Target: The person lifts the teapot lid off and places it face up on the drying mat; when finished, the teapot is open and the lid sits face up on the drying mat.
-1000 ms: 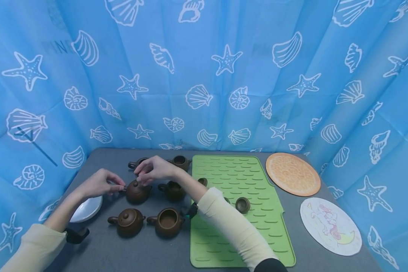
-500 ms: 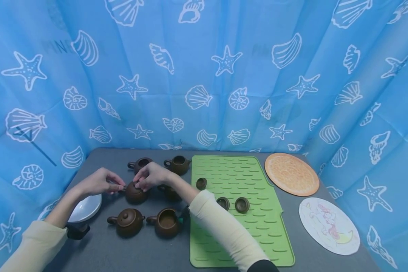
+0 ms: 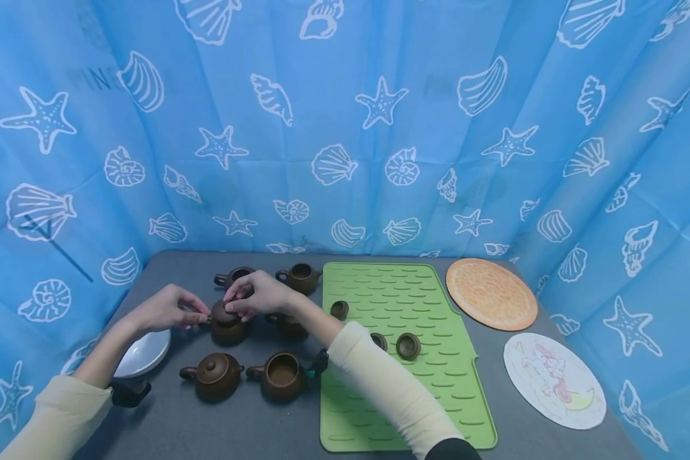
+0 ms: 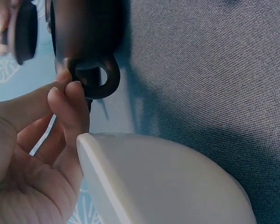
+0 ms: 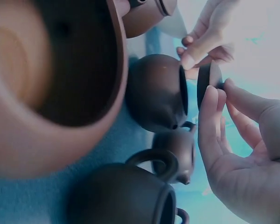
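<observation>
My left hand pinches the handle of a small brown clay teapot between thumb and fingertips. My right hand holds that teapot's round lid by its knob. In both wrist views the lid is apart from the teapot's rim, so the mouth is uncovered. Nearer the front stands a second teapot with its lid on. Beside it is a lidless teapot. Another lidless teapot is partly behind my right forearm.
Two more lidless teapots, one at the back left and one beside it, stand behind. Several small lids, one of them in front, lie on a green mat. A white bowl, an orange round mat and a printed disc flank them.
My right hand came down onto the teapot's lid, took hold of its knob and raised the lid off. The left hand stays at the handle.
</observation>
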The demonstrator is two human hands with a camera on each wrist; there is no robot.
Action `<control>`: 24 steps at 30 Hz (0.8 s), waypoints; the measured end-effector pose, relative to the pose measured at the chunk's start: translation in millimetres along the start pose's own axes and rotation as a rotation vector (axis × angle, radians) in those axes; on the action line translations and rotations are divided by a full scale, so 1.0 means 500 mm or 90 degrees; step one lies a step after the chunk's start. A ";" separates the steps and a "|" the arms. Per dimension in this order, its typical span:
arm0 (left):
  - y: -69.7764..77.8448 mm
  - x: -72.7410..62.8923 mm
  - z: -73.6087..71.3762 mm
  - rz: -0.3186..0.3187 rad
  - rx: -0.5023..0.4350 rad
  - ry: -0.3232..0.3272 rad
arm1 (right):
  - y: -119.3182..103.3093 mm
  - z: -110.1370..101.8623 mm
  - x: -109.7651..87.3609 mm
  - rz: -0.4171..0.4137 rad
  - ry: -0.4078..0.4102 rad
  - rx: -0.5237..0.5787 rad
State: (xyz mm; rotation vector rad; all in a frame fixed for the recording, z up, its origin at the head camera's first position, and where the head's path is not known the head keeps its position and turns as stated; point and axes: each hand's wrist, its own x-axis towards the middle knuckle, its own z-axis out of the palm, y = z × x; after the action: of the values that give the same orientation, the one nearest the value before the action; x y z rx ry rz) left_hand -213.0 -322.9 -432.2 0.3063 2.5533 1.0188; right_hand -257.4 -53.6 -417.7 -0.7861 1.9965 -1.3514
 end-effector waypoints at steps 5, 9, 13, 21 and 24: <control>0.000 -0.002 0.001 0.002 0.001 0.004 | -0.006 -0.018 -0.025 -0.035 -0.012 -0.028; 0.002 -0.002 0.003 0.000 -0.003 0.005 | -0.005 -0.032 -0.047 -0.051 -0.011 -0.036; 0.004 -0.003 0.005 -0.008 -0.008 0.007 | -0.007 -0.047 -0.072 -0.055 -0.002 -0.024; 0.006 -0.004 0.004 -0.005 -0.006 0.004 | -0.018 -0.094 -0.138 -0.076 0.025 -0.001; 0.006 -0.005 0.003 -0.005 -0.011 0.001 | -0.017 -0.120 -0.167 -0.085 0.028 0.000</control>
State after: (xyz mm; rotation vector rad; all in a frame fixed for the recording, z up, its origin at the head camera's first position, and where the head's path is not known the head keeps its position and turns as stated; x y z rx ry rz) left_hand -209.9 -320.8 -430.6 0.2913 2.5444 1.0382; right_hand -246.9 41.5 -379.1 -0.9108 2.0078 -1.4562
